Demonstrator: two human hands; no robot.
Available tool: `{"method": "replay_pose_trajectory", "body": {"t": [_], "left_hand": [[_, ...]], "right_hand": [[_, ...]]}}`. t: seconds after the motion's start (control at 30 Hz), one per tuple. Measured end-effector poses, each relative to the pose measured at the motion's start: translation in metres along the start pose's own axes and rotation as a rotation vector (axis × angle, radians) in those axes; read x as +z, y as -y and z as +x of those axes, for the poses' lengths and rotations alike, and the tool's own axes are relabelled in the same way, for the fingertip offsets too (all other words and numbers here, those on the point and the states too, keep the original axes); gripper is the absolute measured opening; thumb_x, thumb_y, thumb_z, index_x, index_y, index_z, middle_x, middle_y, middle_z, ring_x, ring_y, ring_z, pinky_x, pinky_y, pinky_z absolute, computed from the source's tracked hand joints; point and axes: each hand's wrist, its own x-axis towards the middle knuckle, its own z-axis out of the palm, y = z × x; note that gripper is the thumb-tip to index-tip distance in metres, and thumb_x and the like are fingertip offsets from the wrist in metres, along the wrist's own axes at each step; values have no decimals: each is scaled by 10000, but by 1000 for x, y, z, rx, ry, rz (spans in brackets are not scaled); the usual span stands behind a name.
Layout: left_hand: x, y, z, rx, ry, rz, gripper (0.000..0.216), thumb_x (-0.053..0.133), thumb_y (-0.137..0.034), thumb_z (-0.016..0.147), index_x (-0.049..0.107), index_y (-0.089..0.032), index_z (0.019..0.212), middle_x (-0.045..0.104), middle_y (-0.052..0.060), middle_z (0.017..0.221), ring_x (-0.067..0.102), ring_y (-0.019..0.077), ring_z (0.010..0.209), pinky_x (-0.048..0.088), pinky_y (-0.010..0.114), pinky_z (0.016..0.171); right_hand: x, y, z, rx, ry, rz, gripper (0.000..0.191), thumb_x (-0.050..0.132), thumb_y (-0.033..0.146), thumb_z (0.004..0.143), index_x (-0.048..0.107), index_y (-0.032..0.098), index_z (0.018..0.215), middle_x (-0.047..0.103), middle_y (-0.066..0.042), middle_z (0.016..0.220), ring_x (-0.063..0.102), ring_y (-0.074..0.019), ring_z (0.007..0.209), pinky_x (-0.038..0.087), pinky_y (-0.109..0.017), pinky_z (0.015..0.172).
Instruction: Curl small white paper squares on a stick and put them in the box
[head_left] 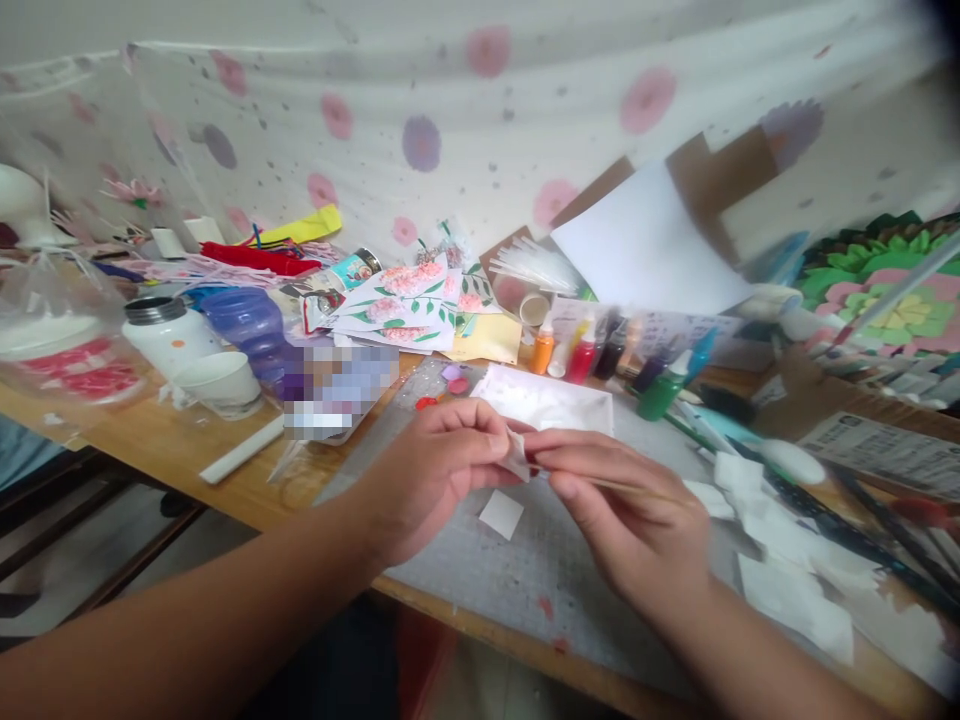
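Note:
My left hand (439,465) is closed, pinching a small pale piece of paper (517,457) between thumb and fingers. In my right hand (637,515) is a thin wooden stick (637,489), held like a pen; its front end meets the paper piece, and I cannot make out its tip. Both hands are over a grey cutting mat (457,575). A white paper square (501,514) lies flat on the mat just below them. Behind the fingers is a shallow white tray (600,400) with something white in it.
Paint bottles, among them an orange one (543,348) and a green one (664,388), stand behind the tray. Crumpled white tissues (795,600) lie at right. A white cup (219,384) and purple container (247,325) stand left. Flower pictures (405,310) lie at the back.

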Motion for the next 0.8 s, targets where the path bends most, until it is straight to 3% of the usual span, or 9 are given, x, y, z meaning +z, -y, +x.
{"method": "replay_pose_trajectory", "body": {"t": [0.2,0.37,0.5,0.8], "left_hand": [[-4,1,0,52,-51,214,241,722,-224,760,566,-200,942,624,-13,807,592,140,764,484,272,677],[-13,5,1,48,3,408,201,677,-345,819,621,-152,801,577,-5,713,555,138,708,436,292,689],[-15,6,-1,59,2,478,174,649,-317,832,616,-161,760,547,-14,698,482,131,684,384,284,660],[-9,4,0,-5,16,349,178,682,-296,787,607,-164,694,522,-17,677,447,126,660,353,271,645]], "right_hand": [[1,-3,3,69,-80,45,203,652,72,819,760,231,885,786,-29,862,738,-159,851,603,-273,778],[3,-12,0,157,-138,259,208,636,125,857,764,287,882,772,-6,868,721,-167,864,597,-323,798],[4,-19,-1,161,-194,388,177,636,181,874,764,303,881,763,-7,862,708,-180,873,590,-368,814],[4,-16,-1,116,-158,423,203,631,156,873,761,310,903,761,-9,868,696,-204,931,579,-423,854]]}}
